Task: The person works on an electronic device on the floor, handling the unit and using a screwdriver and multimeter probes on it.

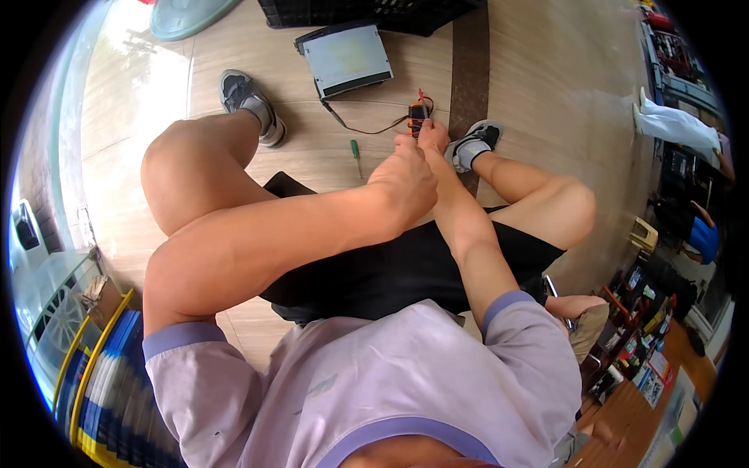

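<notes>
An orange and black multimeter (416,114) is in front of me, near the tiled floor, with a red-tipped probe (422,95) at its far end. My right hand (434,136) is closed at the near right edge of the meter and appears to grip it. My left hand (404,178) is curled just nearer to me, its fingertips close to the meter; whatever they pinch is hidden. A black cable (351,127) runs from the meter to a silver metal box (348,57) lying on the floor. A green-handled screwdriver (355,148) lies left of my hands.
Beyond the metal box stands a black crate (367,12). My shoes (253,105) flank the work spot. A round pale-green lid or basin (187,17) is at upper left, and a yellow-framed rack (97,366) at lower left. Other people and cluttered shelves (636,327) are on the right.
</notes>
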The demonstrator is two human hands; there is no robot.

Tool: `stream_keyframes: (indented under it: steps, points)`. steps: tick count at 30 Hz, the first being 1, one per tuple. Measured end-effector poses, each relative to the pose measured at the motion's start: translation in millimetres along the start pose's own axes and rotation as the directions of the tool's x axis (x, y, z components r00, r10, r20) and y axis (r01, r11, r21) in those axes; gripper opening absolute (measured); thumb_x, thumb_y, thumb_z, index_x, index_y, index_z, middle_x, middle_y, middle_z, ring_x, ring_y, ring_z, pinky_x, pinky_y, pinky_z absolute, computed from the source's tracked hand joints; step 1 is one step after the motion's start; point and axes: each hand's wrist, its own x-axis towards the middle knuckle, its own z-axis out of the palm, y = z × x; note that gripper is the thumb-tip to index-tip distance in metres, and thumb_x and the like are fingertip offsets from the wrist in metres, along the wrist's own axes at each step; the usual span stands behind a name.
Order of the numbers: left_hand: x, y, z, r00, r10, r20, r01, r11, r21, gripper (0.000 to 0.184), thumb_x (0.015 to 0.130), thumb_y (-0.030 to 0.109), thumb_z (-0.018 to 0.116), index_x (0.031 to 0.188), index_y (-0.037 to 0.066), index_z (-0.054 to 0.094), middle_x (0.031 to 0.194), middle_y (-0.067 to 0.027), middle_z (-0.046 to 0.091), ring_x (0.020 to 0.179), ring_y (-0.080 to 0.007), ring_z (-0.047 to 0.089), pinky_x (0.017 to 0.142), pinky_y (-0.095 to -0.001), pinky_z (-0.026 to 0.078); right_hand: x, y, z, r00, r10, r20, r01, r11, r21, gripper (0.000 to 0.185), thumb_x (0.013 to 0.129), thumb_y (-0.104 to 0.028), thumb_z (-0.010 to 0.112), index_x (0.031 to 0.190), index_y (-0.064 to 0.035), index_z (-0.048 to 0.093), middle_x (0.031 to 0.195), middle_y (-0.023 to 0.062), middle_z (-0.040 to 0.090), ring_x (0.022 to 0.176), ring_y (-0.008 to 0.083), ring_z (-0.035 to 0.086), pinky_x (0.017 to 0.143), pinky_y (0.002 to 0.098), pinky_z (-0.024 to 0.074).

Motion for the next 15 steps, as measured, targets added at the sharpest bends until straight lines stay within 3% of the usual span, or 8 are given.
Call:
stream_keyframes:
  steps: [2, 5, 8, 9, 12, 15]
  points:
    - [-2.7, 1.3, 5.5, 0.999, 0.013, -0.037, -0.012, 0.999, 0.033, 0.013, 0.085, 0.018, 0.066, 0.089, 0.011, 0.077, 0.091, -0.0016, 0.073, 0.094, -0.0211, 0.065, 0.084, -0.0369, 0.042, -0.7, 4.1, 3.9, 0.994, 0.103, -0.027, -0.102, 0.994, 0.024, 0.04, 0.093, -0.033, 0.055, 0.101, 0.0027, 0.071, 0.105, 0.0271, 0.071, 0.102, 0.044, 0.068, 0.09, 0.0513, 0.0513]
    - [-5.2, 3.8, 11.7, 0.998, 0.054, -0.035, -0.054, 0.999, 0.003, 0.012, 0.086, 0.018, 0.066, 0.086, 0.013, 0.076, 0.088, -0.0009, 0.073, 0.091, -0.0207, 0.066, 0.081, -0.0363, 0.043, -8.2, -8.4, 3.7, 0.991, 0.088, -0.1, -0.1, 0.988, -0.119, 0.036, 0.09, -0.031, 0.063, 0.111, -0.0018, 0.069, 0.113, 0.0258, 0.069, 0.11, 0.0419, 0.065, 0.091, 0.0515, 0.0509]
    - [-5.8, 6.1, 20.4, 0.997, 0.075, -0.022, -0.075, 0.997, 0.01, 0.011, 0.086, 0.018, 0.065, 0.084, 0.014, 0.076, 0.086, -0.0007, 0.073, 0.089, -0.0208, 0.068, 0.08, -0.0362, 0.044, -13.4, -27.8, 7.0, 0.977, -0.062, -0.203, 0.066, 0.998, 0.013, 0.035, 0.088, -0.027, 0.063, 0.112, -0.003, 0.069, 0.117, 0.0264, 0.067, 0.106, 0.0452, 0.065, 0.094, 0.0502, 0.0515]
    - [-6.6, 7.3, 22.4, 0.997, 0.072, -0.02, -0.072, 0.997, 0.011, 0.011, 0.086, 0.018, 0.066, 0.084, 0.014, 0.076, 0.086, -0.0008, 0.073, 0.089, -0.0208, 0.068, 0.08, -0.0361, 0.044, -15.5, -38.7, -0.8, 0.972, -0.194, -0.135, 0.203, 0.978, 0.054, 0.033, 0.088, -0.025, 0.062, 0.113, -0.004, 0.069, 0.112, 0.0228, 0.069, 0.104, 0.0451, 0.065, 0.096, 0.0485, 0.0501]
    - [-7.7, 7.8, 25.8, 0.998, 0.06, -0.005, -0.06, 0.998, 0.001, 0.01, 0.085, 0.017, 0.066, 0.083, 0.015, 0.075, 0.086, -0.0012, 0.073, 0.09, -0.0208, 0.068, 0.079, -0.0359, 0.045, 6.0, -46.7, 16.6, 0.961, -0.26, 0.092, 0.26, 0.966, 0.009, 0.034, 0.091, -0.028, 0.064, 0.116, -0.005, 0.068, 0.111, 0.0156, 0.07, 0.092, 0.035, 0.07, 0.08, 0.0451, 0.0561]
    - [-10.0, 2.9, 24.8, 0.999, 0.037, 0.019, -0.037, 0.999, -0.032, 0.008, 0.084, 0.016, 0.067, 0.082, 0.014, 0.074, 0.085, -0.0015, 0.073, 0.089, -0.0207, 0.068, 0.077, -0.0356, 0.045, 13.1, -44.9, 49.9, 0.947, -0.181, 0.263, 0.085, 0.937, 0.339, 0.036, 0.094, -0.034, 0.065, 0.118, -0.006, 0.068, 0.107, 0.01, 0.071, 0.078, 0.022, 0.069, 0.059, 0.0371, 0.0528]
